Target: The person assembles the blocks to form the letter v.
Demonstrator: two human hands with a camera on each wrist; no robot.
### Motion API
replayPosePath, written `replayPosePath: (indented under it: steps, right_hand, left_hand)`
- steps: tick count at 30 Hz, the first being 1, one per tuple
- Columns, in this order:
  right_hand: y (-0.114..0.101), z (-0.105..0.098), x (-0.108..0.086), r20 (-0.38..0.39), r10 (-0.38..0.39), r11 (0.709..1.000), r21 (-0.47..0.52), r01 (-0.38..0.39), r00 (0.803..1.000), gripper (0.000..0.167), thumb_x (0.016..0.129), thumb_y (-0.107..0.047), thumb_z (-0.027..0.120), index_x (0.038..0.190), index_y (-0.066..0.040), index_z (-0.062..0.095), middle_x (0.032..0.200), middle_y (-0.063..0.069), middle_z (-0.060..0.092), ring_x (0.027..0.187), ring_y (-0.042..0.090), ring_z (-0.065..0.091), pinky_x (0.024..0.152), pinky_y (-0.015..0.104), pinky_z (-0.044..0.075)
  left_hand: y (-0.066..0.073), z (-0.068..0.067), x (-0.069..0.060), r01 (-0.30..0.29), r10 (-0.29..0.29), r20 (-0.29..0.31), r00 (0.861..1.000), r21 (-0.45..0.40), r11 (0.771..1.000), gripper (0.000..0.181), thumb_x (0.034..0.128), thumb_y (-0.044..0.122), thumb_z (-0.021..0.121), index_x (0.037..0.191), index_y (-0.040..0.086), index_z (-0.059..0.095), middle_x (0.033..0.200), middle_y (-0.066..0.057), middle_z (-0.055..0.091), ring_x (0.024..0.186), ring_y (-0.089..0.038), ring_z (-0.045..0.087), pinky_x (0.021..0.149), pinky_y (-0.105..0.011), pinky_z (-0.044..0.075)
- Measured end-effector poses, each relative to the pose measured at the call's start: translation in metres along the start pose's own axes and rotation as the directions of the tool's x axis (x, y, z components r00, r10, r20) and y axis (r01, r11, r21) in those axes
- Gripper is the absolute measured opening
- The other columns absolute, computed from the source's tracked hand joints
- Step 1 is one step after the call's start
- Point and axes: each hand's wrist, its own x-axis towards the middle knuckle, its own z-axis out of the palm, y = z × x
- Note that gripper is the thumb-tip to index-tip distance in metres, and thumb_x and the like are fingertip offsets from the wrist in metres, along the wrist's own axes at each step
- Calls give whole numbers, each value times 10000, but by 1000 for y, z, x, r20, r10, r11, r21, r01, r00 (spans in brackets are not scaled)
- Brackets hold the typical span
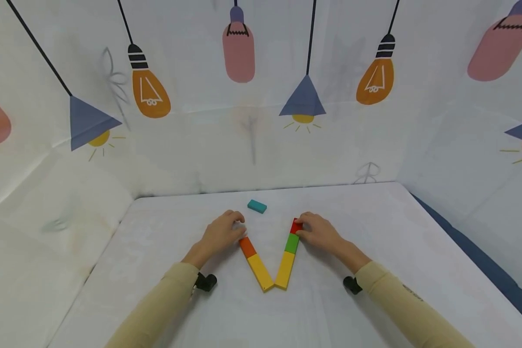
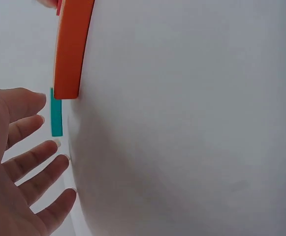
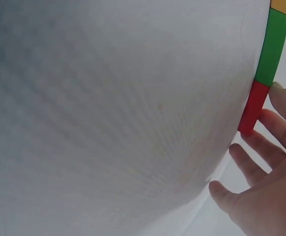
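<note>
On the white tabletop, blocks lie in two slanting rows that meet at the near end like a V. The left row has a yellow block (image 1: pixel 261 272) and an orange block (image 1: pixel 247 247). The right row has another yellow block (image 1: pixel 284 270), a green block (image 1: pixel 292 243) and a red block (image 1: pixel 295 226). My left hand (image 1: pixel 223 234) is beside the orange block's far end, fingers spread and holding nothing in the left wrist view. My right hand (image 1: pixel 321 233) touches the red block with its thumb and fingertips, at its side and far end; its fingers are fairly straight.
A teal block (image 1: pixel 257 206) lies alone beyond the two rows, between the hands. Behind the table (image 1: pixel 165 299) hangs a pale cloth (image 1: pixel 252 154) printed with lamps and bulbs. Dark wrist cameras (image 1: pixel 206 282) sit below both wrists.
</note>
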Motion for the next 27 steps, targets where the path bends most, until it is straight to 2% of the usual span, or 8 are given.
replayPosePath:
  steps: [8,15,20,27]
  right_hand:
    - [2,2,-1,-9,9,1000,4,-9,1000,341,931,-209,684,1256,-106,663,1298,73,630,1201,265,572,1056,477,479]
    - [1,3,0,-11,2,1000,6,-2,1000,336,929,-205,687,1249,-104,668,1267,58,643,1174,248,585,1043,468,488]
    - [0,4,1,-3,23,1000,-6,-23,1000,332,928,-221,692,1243,-118,670,1274,50,639,1173,236,580,1048,457,485]
    - [1,4,2,-14,29,999,-15,-29,999,341,919,-216,698,1243,-113,674,1283,51,637,1192,249,578,1055,468,478]
  left_hand:
    - [2,-2,16,20,-20,-11,1000,45,999,214,928,296,651,1121,208,624,1179,-29,621,963,-188,585,820,-366,545]
    - [2,1,26,31,-31,1,1000,100,994,244,930,310,650,1152,211,616,1233,-32,610,973,-196,582,861,-393,548]
    - [3,2,32,19,-20,8,1000,119,993,303,935,328,650,1205,200,601,1259,-40,603,952,-195,578,840,-388,553]
    - [17,-2,38,10,-8,-16,1000,112,994,393,928,369,644,1265,182,567,1287,-76,589,927,-220,569,814,-393,557]
